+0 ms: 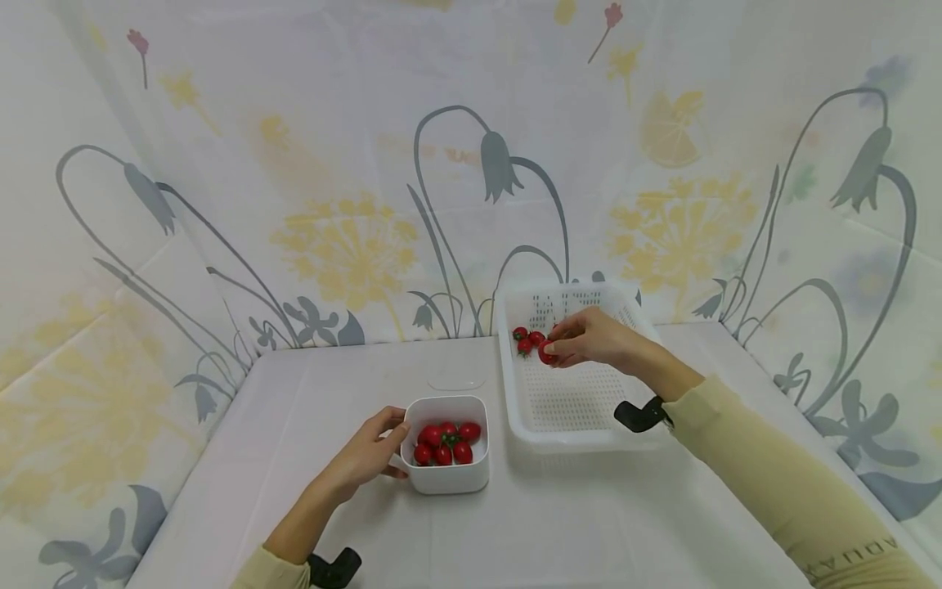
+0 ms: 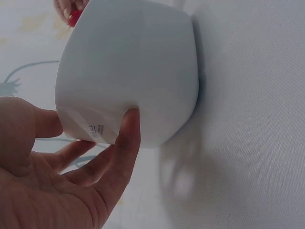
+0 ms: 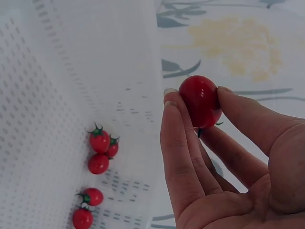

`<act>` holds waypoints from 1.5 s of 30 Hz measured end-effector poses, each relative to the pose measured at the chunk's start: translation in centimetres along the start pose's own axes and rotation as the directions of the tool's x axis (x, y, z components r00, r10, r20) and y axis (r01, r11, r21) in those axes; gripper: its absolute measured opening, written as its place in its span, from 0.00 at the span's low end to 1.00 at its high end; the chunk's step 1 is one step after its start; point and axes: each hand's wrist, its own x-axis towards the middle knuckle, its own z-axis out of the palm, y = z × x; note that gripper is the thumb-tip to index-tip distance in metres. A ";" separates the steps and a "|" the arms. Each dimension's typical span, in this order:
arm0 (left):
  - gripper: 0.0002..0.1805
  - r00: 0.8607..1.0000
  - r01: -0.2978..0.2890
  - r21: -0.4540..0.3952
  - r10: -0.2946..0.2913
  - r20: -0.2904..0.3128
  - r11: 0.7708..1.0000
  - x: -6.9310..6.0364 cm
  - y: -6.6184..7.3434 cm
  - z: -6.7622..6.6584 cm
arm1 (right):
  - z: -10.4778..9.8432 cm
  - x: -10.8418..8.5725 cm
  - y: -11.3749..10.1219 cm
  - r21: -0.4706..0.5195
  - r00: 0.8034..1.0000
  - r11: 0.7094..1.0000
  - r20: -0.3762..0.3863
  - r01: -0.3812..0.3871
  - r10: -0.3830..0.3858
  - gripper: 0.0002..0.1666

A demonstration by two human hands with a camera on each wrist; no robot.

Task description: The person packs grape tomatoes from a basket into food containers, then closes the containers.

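In the head view my right hand (image 1: 585,337) is above the white perforated basket (image 1: 518,409). Its thumb and fingers pinch a cherry tomato (image 3: 200,101), red with a bit of green at its stem end. Several more cherry tomatoes (image 3: 98,163) with green tops lie in the basket, near its far left part. My left hand (image 1: 368,450) holds the left side of a small white square container (image 1: 450,481), thumb near the rim and fingers against the wall. Several red tomatoes (image 1: 443,454) lie inside this container, which stands upright on the table.
A white cloth covers the table (image 1: 353,368). A faint clear rounded outline, perhaps a lid (image 1: 456,376), lies behind the container. Behind the table hangs a flower-printed curtain (image 1: 353,245), close to the basket's far edge. Black wrist mounts (image 1: 640,415) sit at the sleeves.
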 end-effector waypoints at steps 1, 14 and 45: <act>0.18 1.000 0.000 -0.001 0.000 0.000 1.000 0.0 0.0 0.0 | 0.1 -0.1 -0.1 0.000 1.000 1.000 0.000 0.003 -0.003 0.21; 0.18 1.000 0.007 0.001 -0.007 -0.013 1.000 0.0 0.0 0.1 | 2.5 -0.6 -0.9 -0.011 0.999 0.999 0.004 0.049 -0.049 0.18; 0.18 1.000 0.000 -0.004 0.000 0.001 1.000 -0.1 0.1 0.0 | 7.8 -0.4 -1.7 -0.011 0.987 0.995 0.127 0.099 -0.097 0.16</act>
